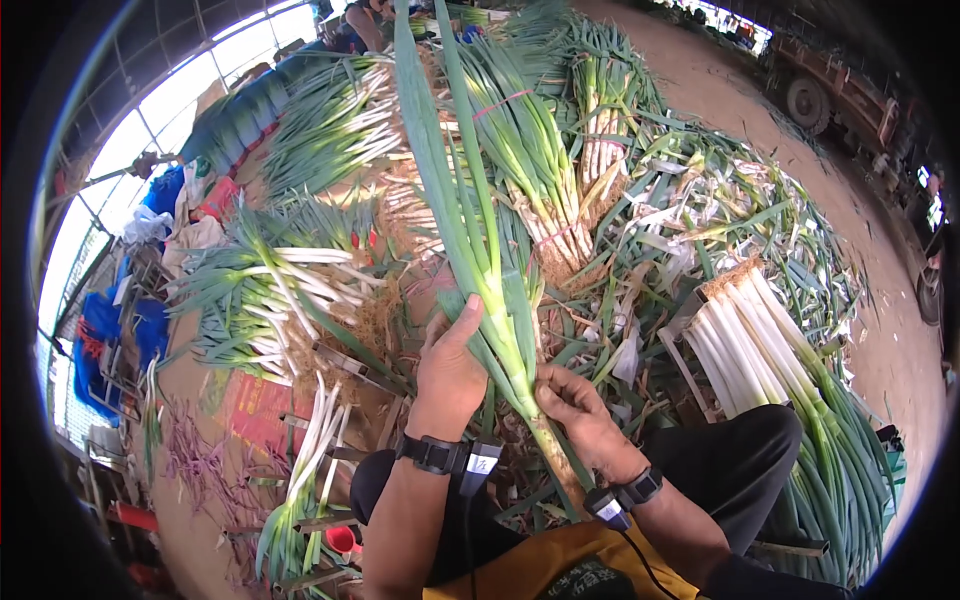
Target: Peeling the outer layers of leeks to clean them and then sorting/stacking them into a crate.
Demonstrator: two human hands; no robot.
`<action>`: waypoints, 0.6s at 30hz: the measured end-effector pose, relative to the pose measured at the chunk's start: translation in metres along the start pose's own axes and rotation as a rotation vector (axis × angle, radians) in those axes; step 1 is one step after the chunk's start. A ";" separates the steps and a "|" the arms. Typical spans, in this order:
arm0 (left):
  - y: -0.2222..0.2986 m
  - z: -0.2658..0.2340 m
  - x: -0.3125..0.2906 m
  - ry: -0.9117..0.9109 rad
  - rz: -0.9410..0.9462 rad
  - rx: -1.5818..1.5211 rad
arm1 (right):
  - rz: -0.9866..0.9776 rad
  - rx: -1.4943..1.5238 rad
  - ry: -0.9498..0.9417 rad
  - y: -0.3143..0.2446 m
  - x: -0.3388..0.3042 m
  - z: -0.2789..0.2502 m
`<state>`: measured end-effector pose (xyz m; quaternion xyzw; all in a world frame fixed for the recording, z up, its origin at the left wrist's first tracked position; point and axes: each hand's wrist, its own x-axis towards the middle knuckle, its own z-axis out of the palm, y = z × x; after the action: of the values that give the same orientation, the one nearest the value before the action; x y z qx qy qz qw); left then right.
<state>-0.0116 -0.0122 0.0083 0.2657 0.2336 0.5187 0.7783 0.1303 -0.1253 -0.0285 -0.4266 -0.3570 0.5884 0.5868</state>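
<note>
In front of me I hold one long green onion (508, 345), its leaves pointing up and away and its brownish root end slanting down toward my lap. My left hand (452, 368) grips it where the leaves fork, thumb lying across the stalk. Lower down, the curled fingers of my right hand (583, 412) close on the side of the stalk; whether they pinch an outer leaf is hidden. To my right, a stack of clean white-stemmed green onions (745, 345) rests with roots facing away. Another few green onions (318, 450) lie to my left.
Tied bundles of green onions (530, 150) stand ahead, with more piles (285, 290) at left. A heap of stripped leaves (730, 200) spreads to the right. A metal rack (690, 370) supports the clean stack. A wheeled cart (830, 90) and another person (365, 25) are farther off.
</note>
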 end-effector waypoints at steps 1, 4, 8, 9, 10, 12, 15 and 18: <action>-0.002 -0.001 -0.001 -0.029 0.012 0.002 | -0.005 0.002 -0.005 -0.006 0.006 0.001; -0.001 0.007 -0.007 -0.091 0.017 0.003 | -0.058 0.085 -0.157 -0.016 0.018 0.001; -0.004 0.001 -0.008 -0.079 -0.028 0.084 | -0.014 -0.009 -0.108 -0.020 0.016 0.007; -0.006 0.001 -0.007 -0.046 -0.074 0.182 | -0.019 -0.010 -0.114 -0.021 0.016 0.008; -0.008 0.003 -0.008 -0.037 -0.096 0.189 | -0.027 -0.025 -0.091 -0.024 0.016 0.010; -0.015 0.006 -0.006 -0.034 -0.097 0.170 | -0.067 -0.079 -0.081 -0.020 0.016 0.005; -0.020 0.014 -0.008 -0.034 -0.074 0.143 | -0.162 -0.087 -0.021 -0.008 0.016 0.006; -0.022 0.019 -0.011 -0.060 0.002 0.169 | -0.210 -0.213 -0.020 -0.004 0.014 -0.003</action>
<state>0.0120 -0.0325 0.0087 0.3461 0.2528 0.4896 0.7594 0.1353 -0.1110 -0.0271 -0.4408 -0.4658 0.4870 0.5930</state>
